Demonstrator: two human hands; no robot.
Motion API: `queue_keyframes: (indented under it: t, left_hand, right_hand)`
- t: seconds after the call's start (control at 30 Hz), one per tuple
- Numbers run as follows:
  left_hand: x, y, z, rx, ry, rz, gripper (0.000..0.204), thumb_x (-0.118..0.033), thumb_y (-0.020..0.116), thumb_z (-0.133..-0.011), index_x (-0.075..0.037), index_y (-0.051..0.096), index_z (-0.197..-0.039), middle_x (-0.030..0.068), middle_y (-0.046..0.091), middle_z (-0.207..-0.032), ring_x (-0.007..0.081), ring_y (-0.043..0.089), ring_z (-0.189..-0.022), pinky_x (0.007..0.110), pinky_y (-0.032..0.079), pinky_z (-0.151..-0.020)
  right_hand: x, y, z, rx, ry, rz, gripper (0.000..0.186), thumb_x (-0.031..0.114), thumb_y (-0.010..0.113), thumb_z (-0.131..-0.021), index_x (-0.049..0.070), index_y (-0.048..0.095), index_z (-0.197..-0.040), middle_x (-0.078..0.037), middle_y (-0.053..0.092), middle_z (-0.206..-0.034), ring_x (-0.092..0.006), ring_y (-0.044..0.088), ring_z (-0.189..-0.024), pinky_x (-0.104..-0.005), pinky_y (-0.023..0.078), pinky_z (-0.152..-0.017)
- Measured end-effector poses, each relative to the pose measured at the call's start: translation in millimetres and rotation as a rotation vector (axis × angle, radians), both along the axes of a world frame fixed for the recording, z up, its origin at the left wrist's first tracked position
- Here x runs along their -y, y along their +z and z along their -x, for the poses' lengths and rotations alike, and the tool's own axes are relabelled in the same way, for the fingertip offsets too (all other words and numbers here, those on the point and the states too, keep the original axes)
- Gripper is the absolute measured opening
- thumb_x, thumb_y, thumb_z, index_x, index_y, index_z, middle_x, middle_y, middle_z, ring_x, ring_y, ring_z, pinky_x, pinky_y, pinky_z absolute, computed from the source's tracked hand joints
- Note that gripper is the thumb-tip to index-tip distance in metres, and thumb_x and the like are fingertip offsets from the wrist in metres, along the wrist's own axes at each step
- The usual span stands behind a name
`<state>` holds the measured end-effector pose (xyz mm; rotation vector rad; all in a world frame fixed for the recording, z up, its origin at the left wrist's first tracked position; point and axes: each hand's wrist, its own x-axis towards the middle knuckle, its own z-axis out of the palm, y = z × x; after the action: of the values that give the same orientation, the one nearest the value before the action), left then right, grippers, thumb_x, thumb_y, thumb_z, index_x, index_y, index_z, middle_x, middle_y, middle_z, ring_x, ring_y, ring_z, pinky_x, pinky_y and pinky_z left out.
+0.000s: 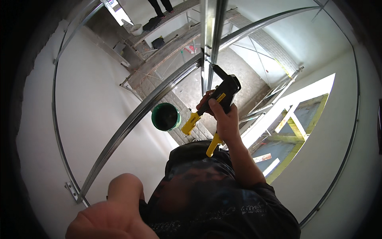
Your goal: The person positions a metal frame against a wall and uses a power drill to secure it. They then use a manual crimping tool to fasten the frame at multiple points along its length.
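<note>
My right hand (223,115) is closed around a black and yellow hand riveter (227,91). Its dark nose points up at the joint where an upright metal stud (209,36) meets a curved horizontal metal profile (139,105). The nose tip is at or very near the metal; contact is hard to make out. Two yellow handle parts stick out below my grip. Raised close to the camera at the lower left is my left hand (109,220), palm showing, its fingers cut off or hidden. I see nothing held in it.
Below hangs or stands a green bucket (166,116) beside scaffold planks (175,101). Further planks and scaffold poles (254,113) run around. A person's legs (160,7) stand on a far platform near a white bucket (136,29). Timber bracing (292,121) shows through an opening at right.
</note>
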<state>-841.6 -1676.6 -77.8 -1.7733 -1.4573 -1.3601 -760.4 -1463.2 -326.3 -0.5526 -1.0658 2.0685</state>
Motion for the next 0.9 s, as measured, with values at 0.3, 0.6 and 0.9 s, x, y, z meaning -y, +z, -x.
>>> queue_keyframes:
  t: [0.3, 0.6, 0.9]
  left_hand:
    - [-74, -166, 49, 0.402, 0.218, 1.157, 0.025, -0.018, 0.057, -0.101, 0.001, 0.061, -0.117, 0.0161, 0.071, -0.103, 0.0269, 0.070, -0.099, 0.036, 0.053, -0.084]
    - [-103, -231, 97, 0.958, -0.405, 0.380, 0.070, -0.020, 0.068, -0.096, -0.007, 0.032, -0.156, 0.0129, 0.029, -0.163, 0.0272, 0.036, -0.147, 0.045, 0.033, -0.116]
    - [-103, -245, 97, 1.051, -0.468, 0.376, 0.047, -0.004, 0.058, -0.099, -0.006, 0.050, -0.145, 0.0168, 0.054, -0.145, 0.0289, 0.048, -0.139, 0.043, 0.036, -0.114]
  right_hand:
    - [-7, -3, -2, 0.009, -0.004, 0.044, 0.030, 0.015, 0.064, -0.098, -0.006, 0.058, -0.118, -0.011, 0.067, -0.097, -0.0198, 0.068, -0.091, -0.0361, 0.055, -0.086]
    - [-3, -10, 4, 0.149, -0.042, -0.124, 0.031, 0.019, 0.067, -0.097, -0.005, 0.060, -0.116, -0.010, 0.069, -0.097, -0.0183, 0.069, -0.092, -0.0344, 0.055, -0.086]
    - [0, -8, 0, 0.078, -0.027, -0.041, 0.033, 0.020, 0.067, -0.097, -0.005, 0.059, -0.117, -0.011, 0.069, -0.099, -0.0196, 0.069, -0.091, -0.0354, 0.055, -0.086]
